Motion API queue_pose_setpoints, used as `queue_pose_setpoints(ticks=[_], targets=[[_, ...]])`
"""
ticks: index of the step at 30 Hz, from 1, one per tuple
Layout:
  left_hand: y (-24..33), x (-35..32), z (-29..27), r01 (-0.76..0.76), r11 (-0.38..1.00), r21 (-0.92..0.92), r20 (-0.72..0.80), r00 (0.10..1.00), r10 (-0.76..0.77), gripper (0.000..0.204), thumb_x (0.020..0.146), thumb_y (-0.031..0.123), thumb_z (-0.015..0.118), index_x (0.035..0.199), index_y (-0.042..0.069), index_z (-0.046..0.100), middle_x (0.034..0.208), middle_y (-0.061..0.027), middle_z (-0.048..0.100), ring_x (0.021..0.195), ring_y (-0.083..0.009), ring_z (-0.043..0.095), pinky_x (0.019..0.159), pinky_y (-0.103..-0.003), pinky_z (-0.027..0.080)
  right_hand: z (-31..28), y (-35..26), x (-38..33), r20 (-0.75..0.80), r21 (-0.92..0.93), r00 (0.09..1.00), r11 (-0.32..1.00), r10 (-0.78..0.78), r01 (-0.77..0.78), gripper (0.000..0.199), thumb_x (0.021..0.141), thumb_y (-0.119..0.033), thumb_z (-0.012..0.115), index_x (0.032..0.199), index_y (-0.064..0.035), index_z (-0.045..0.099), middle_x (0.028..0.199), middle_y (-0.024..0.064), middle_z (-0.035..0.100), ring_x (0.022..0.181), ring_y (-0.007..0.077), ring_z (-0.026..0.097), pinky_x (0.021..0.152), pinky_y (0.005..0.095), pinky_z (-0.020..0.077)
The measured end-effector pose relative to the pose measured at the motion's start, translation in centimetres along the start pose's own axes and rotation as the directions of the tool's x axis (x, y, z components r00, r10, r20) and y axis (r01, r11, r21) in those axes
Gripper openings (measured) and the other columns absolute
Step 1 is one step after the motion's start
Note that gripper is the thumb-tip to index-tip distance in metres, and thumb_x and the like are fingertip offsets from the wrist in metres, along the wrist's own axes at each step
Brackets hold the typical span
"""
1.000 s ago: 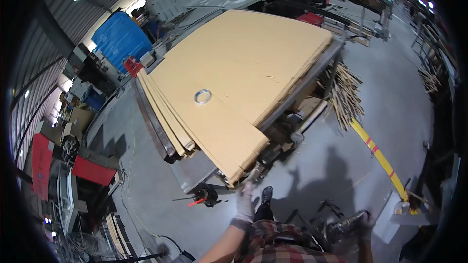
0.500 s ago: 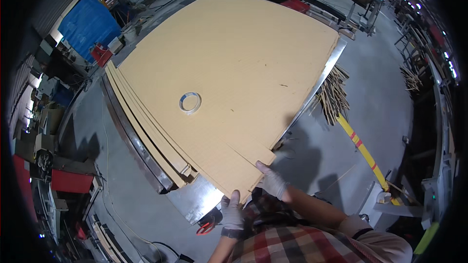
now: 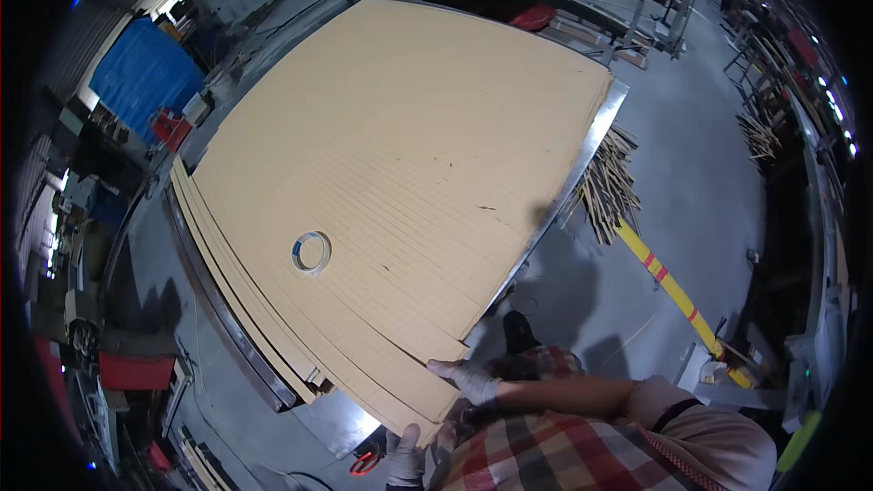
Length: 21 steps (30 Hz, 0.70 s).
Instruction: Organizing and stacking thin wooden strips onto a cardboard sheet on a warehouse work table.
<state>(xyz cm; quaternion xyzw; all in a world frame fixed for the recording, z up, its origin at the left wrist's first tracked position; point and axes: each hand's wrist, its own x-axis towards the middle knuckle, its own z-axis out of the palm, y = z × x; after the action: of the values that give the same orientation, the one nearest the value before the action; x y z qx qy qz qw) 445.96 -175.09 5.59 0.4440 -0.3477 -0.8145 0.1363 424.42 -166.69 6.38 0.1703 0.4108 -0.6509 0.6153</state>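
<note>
Head view: hands [image 3: 475, 384] hold cardboard [image 3: 391, 127], tape label [image 3: 298, 252] unreadable.

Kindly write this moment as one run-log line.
left hand: at near edge of cardboard | right hand: touching cardboard | tape roll: on cardboard

Your gloved left hand [image 3: 406, 462] sits low in a gripping pose, its thumb [image 3: 411, 437] pointing away from you, while your gloved right hand [image 3: 473, 383], also set to grip, extends its thumb leftward at the end of a bare right forearm [image 3: 568, 396] lying nearly level before your torso [image 3: 536, 455].
</note>
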Motion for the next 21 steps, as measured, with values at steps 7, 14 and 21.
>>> queue_pose_setpoints(ticks=[7, 14, 21], targets=[[-2.3, 0.8, 1.1, -0.139, 0.988, 0.067, -0.124, 0.982, 0.146, 0.061, 0.085, 0.031, 0.068, 0.132, 0.001, 0.044, 0.123, -0.0135, 0.057, 0.111, -0.0264, 0.059, 0.095, -0.043, 0.05, -1.8, 0.5, -0.3, 0.226, -0.536, 0.97, 0.843, 0.086, 0.05, 0.066, 0.082, -0.04, 0.072, 0.131, -0.0029, 0.049, 0.116, 0.0081, 0.062, 0.106, 0.0221, 0.058, 0.088, 0.0403, 0.0501], [-3.9, -4.2, 3.4, -0.107, 0.986, 0.132, -0.108, 0.987, 0.121, 0.063, 0.083, 0.021, 0.067, 0.136, -0.001, 0.041, 0.122, -0.0104, 0.055, 0.112, -0.0214, 0.055, 0.093, -0.034, 0.046, -1.3, 0.7, 0.3, 0.202, -0.404, 0.973, 0.915, 0.107, -0.017, 0.065, 0.081, -0.029, 0.072, 0.135, -0.0045, 0.045, 0.13, 0.0091, 0.054, 0.119, 0.0252, 0.053, 0.096, 0.0445, 0.0476], [-1.2, -0.2, 1.8, -0.275, 0.874, 0.4, -0.509, 0.727, 0.461, 0.048, 0.089, 0.028, 0.067, 0.12, -0.003, 0.048, 0.112, -0.0099, 0.053, 0.101, -0.0178, 0.051, 0.085, -0.032, 0.045, -5.4, 0.8, -0.3, 0.047, -0.309, 0.954, 0.912, 0.297, -0.268, 0.063, 0.086, -0.036, 0.07, 0.131, 0.0005, 0.046, 0.122, 0.0141, 0.057, 0.117, 0.0271, 0.053, 0.1, 0.0407, 0.0446]])
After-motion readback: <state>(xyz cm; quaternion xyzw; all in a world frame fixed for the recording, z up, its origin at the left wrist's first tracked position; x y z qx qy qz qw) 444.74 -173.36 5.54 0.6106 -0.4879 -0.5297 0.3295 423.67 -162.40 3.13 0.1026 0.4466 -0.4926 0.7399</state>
